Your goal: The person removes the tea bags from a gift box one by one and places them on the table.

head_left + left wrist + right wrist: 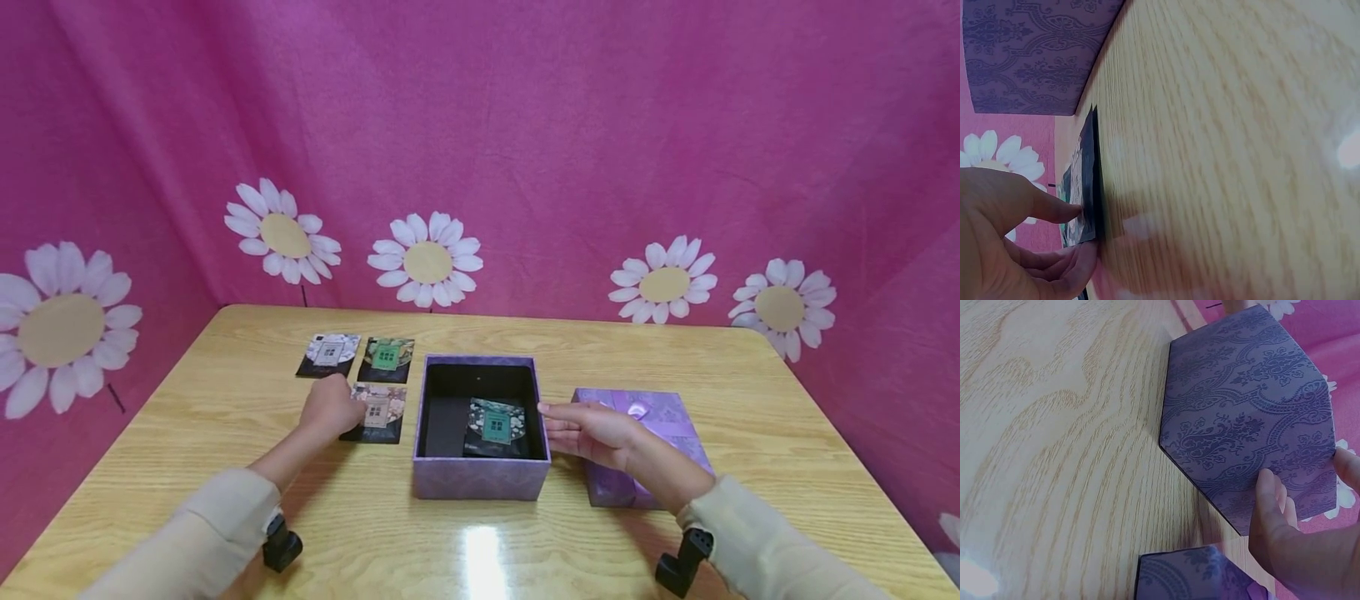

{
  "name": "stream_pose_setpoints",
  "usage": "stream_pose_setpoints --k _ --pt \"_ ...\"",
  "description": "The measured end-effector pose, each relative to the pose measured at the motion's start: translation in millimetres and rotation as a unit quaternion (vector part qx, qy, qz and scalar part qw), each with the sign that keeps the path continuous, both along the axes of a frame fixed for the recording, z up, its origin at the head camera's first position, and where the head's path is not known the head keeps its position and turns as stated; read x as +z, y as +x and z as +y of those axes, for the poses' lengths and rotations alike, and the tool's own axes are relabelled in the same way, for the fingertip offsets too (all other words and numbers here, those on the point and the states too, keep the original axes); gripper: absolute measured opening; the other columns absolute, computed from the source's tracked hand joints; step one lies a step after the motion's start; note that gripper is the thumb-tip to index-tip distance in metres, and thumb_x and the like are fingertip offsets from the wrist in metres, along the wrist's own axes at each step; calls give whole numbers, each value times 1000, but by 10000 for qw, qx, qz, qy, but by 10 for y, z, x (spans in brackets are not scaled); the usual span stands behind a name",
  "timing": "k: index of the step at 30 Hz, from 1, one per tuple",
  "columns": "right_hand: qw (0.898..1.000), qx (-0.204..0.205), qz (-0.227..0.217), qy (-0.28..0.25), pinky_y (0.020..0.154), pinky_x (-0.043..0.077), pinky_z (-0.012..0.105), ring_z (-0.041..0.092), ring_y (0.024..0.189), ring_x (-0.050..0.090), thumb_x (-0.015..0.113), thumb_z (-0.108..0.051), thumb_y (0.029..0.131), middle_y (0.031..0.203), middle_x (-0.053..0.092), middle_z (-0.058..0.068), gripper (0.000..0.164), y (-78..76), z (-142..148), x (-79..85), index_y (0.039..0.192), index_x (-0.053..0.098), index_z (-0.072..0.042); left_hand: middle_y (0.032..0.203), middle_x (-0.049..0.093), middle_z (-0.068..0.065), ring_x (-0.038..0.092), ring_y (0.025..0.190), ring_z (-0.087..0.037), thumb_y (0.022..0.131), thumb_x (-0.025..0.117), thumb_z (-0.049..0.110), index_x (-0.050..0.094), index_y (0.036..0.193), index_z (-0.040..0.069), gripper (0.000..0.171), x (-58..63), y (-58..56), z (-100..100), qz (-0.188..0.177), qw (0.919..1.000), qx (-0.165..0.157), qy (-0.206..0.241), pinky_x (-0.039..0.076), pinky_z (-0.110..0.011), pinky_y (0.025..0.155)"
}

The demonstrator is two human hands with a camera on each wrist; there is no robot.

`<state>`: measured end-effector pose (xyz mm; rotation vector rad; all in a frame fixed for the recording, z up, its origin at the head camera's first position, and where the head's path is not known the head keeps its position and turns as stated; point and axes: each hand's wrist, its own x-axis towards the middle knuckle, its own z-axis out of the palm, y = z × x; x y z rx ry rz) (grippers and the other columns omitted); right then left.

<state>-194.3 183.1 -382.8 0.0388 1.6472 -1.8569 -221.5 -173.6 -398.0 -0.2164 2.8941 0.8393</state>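
My left hand [330, 408] pinches the left edge of a pink floral sachet [390, 412] lying on the table. In the left wrist view the thumb presses on top of this sachet [1089, 169] and the other fingers are at its edge. A purple patterned box [480, 481] stands uncovered in the middle. Inside its black interior, toward the right, lies a dark sachet [480, 447] with a teal label. My right hand [596, 432] rests against the box's right wall, fingers extended; the right wrist view shows its thumb at the rim.
Behind the pink sachet lie a white-and-black sachet [327, 356] and a green-labelled sachet [386, 358]. The purple lid [678, 429] with a ribbon bow sits right of the box, partly behind my right hand. A pink flowered curtain [525, 167] surrounds the wooden table [360, 533].
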Motion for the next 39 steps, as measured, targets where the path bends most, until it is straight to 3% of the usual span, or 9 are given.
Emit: stream_pose_setpoints --k 8,14,16,19,23,28,35,39 --pt "9999 -72 -75 70 87 57 26 11 92 70 62 -24 94 94 74 1 30 9 -2 21 114 61 -1 58 47 -2 45 53 -15 81 63 12 45 58 10 29 23 -15 11 -77 9994 -11 -327 34 -23 45" --pt "9999 -65 -83 45 87 57 27 11 93 70 61 -23 94 95 75 1 39 17 -1 26 122 55 4 57 40 -1 38 52 -14 87 64 21 45 61 7 35 203 -73 -18 271 9975 -423 -499 32 -23 47" --pt "9999 -72 -83 46 87 57 26 11 92 70 62 -23 94 95 75 1 40 19 0 29 122 54 4 63 45 -6 39 56 -14 89 64 21 50 70 1 31 290 -103 -17 370 9966 -625 -400 36 -25 51" --pt "9999 -89 -77 42 86 57 26 11 92 70 63 -24 94 94 75 1 40 19 -2 32 121 55 4 85 59 -19 49 69 -20 91 62 23 57 96 -9 33 417 -138 -2 512 9943 -904 -243 46 -33 63" --pt "9999 -98 -75 25 86 57 26 11 91 70 63 -24 93 93 75 1 38 15 -8 28 120 57 3 114 61 -26 60 97 -32 94 59 26 55 119 -10 44 546 -156 42 517 9925 -1104 83 52 -44 85" --pt "9999 -113 -86 25 86 57 27 12 92 70 63 -23 93 94 75 2 39 16 -13 21 121 56 4 122 60 -24 57 115 -36 95 56 26 53 127 -7 46 658 -140 155 441 9902 -1188 586 50 -45 96" --pt "9997 -186 -117 55 87 57 28 13 91 71 63 -24 93 93 75 3 36 12 -15 20 118 59 2 122 60 -20 57 114 -32 97 56 27 54 128 -2 43 783 -106 356 130 9839 -1243 1276 51 -41 94" --pt "9998 -179 -117 50 87 57 27 12 90 71 63 -23 93 92 75 2 31 13 -12 22 114 61 -1 123 60 -19 60 112 -29 97 56 26 57 126 0 38 842 -104 452 -95 9739 -1317 1846 52 -39 97"
